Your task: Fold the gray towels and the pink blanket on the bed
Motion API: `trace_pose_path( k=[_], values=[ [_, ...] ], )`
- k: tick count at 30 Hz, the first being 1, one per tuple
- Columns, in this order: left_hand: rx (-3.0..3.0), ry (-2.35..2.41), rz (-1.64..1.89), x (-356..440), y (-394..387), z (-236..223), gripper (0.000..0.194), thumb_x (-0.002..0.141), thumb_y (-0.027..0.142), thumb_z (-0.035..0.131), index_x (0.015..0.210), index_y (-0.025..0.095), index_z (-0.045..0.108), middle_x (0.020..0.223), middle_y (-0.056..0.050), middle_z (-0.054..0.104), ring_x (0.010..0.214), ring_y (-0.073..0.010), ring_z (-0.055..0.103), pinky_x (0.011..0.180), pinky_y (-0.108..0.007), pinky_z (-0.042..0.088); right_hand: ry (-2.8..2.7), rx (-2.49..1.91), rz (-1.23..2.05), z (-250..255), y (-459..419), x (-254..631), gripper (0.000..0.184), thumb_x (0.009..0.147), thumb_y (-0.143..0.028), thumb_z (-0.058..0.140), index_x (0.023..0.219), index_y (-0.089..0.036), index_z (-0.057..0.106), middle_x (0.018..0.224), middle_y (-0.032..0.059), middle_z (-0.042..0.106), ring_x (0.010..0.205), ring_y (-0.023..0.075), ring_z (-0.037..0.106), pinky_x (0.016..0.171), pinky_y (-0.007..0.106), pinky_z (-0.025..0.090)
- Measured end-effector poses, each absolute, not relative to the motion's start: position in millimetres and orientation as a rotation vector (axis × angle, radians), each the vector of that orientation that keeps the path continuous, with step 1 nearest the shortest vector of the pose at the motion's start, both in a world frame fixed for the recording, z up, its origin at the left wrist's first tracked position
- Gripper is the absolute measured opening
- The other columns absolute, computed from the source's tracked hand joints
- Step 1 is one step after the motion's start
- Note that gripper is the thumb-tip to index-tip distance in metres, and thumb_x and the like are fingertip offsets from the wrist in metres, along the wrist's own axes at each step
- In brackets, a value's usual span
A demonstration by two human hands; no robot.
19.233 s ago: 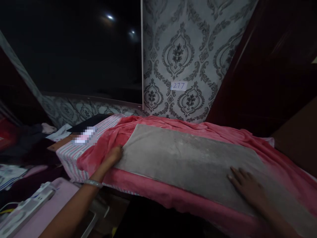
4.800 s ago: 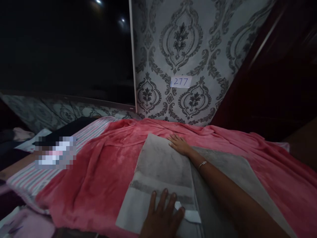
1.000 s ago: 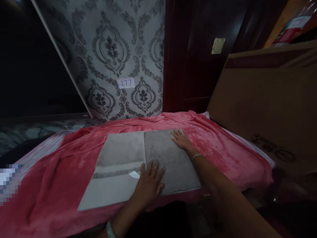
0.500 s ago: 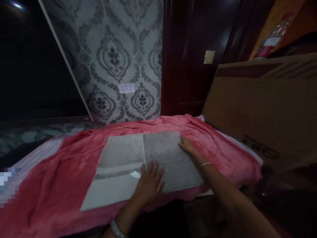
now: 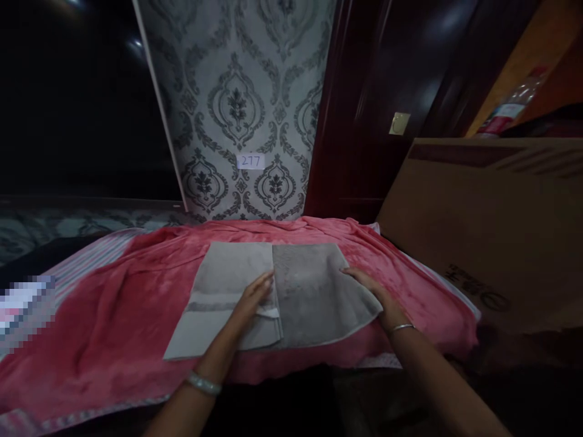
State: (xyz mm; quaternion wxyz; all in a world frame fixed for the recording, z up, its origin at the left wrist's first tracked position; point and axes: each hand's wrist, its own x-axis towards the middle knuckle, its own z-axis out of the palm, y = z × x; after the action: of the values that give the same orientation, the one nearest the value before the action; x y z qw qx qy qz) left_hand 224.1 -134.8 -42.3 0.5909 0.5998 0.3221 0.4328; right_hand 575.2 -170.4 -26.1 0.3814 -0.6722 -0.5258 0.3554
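- The pink blanket (image 5: 127, 309) is lying under the grey cloth (image 5: 314, 291), whose folded layers are extending left of my left hand (image 5: 255, 292).
- My left fingers are resting at those layers' right edge; I cannot tell whether they are pinching it.
- My right hand (image 5: 372, 291) is gripping the grey cloth's right edge.

Patterned grey wallpaper (image 5: 239, 115) stands dimly lit between a large black screen (image 5: 77, 115) and dark-red panelling (image 5: 359, 121).
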Motion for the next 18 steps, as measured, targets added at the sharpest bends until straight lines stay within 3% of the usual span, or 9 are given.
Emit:
trace_pose_path(
  k=[5, 9, 13, 16, 18],
  values=[
    [0.902, 0.713, 1.024, 181, -111, -17, 0.047, 0.089, 0.042, 0.062, 0.131, 0.020, 0.060, 0.145, -0.015, 0.055, 0.114, -0.0262, 0.066, 0.100, -0.044, 0.052, -1.396, -1.325, 0.979, 24, -118, 484, 0.031, 0.074, -0.036, 0.058, 0.101, -0.024, 0.068, 0.099, 0.0032, 0.073, 0.092, 0.0245, 0.066, 0.086, 0.039, 0.056],
    [0.785, 0.747, 1.072, 152, -94, -13, 0.048, 0.092, 0.040, 0.058, 0.134, 0.018, 0.054, 0.127, -0.016, 0.066, 0.096, -0.0240, 0.071, 0.085, -0.043, 0.058, -1.419, -1.152, 1.162, 31, -83, 377, 0.049, 0.071, -0.030, 0.057, 0.119, -0.020, 0.059, 0.086, 0.0004, 0.071, 0.075, 0.0204, 0.066, 0.067, 0.033, 0.057],
    [0.732, 0.852, 1.027, 126, -86, -20, 0.050, 0.091, 0.045, 0.057, 0.129, 0.013, 0.055, 0.101, -0.013, 0.074, 0.077, -0.0249, 0.073, 0.075, -0.044, 0.059, -1.371, -1.033, 1.597, 5, -82, 303, 0.073, 0.070, -0.031, 0.065, 0.140, -0.023, 0.043, 0.081, -0.0024, 0.069, 0.060, 0.0187, 0.065, 0.052, 0.030, 0.053],
    [0.773, 0.872, 0.916, 114, -88, -29, 0.046, 0.087, 0.042, 0.063, 0.118, 0.008, 0.063, 0.093, -0.014, 0.076, 0.077, -0.0290, 0.073, 0.077, -0.046, 0.059, -1.348, -1.064, 1.600, -16, -86, 301, 0.068, 0.068, -0.036, 0.070, 0.132, -0.024, 0.051, 0.086, 0.0000, 0.069, 0.058, 0.0182, 0.065, 0.047, 0.029, 0.051],
    [0.827, 0.902, 0.940, 113, -89, -34, 0.042, 0.080, 0.035, 0.072, 0.112, 0.008, 0.066, 0.090, -0.013, 0.077, 0.076, -0.0272, 0.073, 0.076, -0.041, 0.060, -1.298, -1.082, 1.490, -27, -84, 325, 0.059, 0.068, -0.039, 0.069, 0.124, -0.024, 0.057, 0.091, 0.0011, 0.069, 0.056, 0.0136, 0.061, 0.045, 0.024, 0.047]
  ],
)
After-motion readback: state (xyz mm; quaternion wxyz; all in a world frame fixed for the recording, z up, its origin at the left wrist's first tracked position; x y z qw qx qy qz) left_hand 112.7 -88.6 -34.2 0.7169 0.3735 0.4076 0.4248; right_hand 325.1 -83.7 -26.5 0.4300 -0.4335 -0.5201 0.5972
